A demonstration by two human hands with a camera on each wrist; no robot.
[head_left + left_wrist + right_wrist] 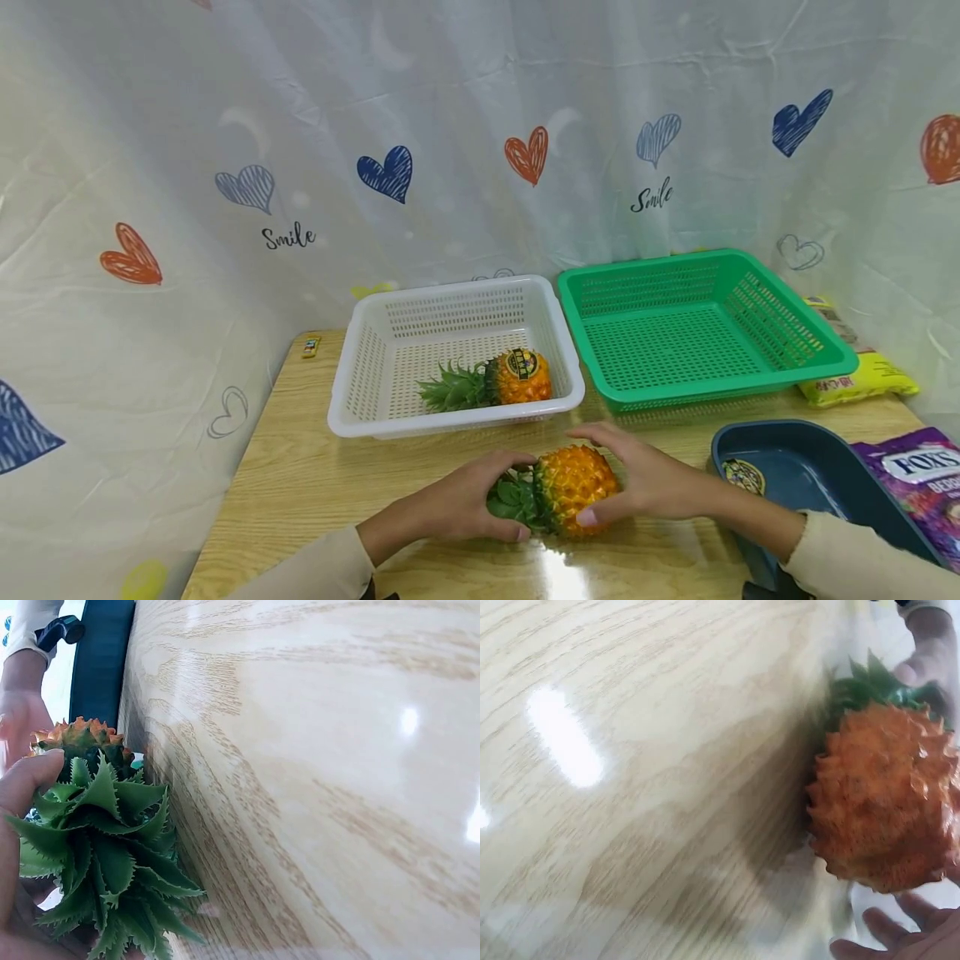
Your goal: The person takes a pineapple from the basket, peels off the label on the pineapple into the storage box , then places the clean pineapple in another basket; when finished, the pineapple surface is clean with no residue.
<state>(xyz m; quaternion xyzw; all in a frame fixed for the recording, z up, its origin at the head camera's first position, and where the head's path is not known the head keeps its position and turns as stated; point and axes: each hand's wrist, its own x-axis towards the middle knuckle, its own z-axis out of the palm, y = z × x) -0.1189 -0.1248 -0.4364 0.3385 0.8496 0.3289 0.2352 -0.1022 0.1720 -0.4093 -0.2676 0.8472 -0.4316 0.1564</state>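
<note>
A small pineapple (576, 483) with an orange spiky body lies sideways at the table's front, its green leaves toward the left. My left hand (472, 500) holds it by the leafy end; in the left wrist view the thumb reaches the neck and the fingers go behind the leaves (105, 855). My right hand (652, 479) is around the body's right side, thumb in front and fingers spread at the back. In the right wrist view, those fingers (885, 926) look spread beside the orange body (885, 799). Another pineapple (517, 379) with a dark label lies in the white basket (341, 392).
A green basket (720, 387) stands at the back right. A dark blue tub (795, 462) holds a round gold-and-black label (744, 477). Beside these lie a yellow bag (862, 379) and a purple candy bag (922, 475). A small yellow packet (311, 347) sits at the back left.
</note>
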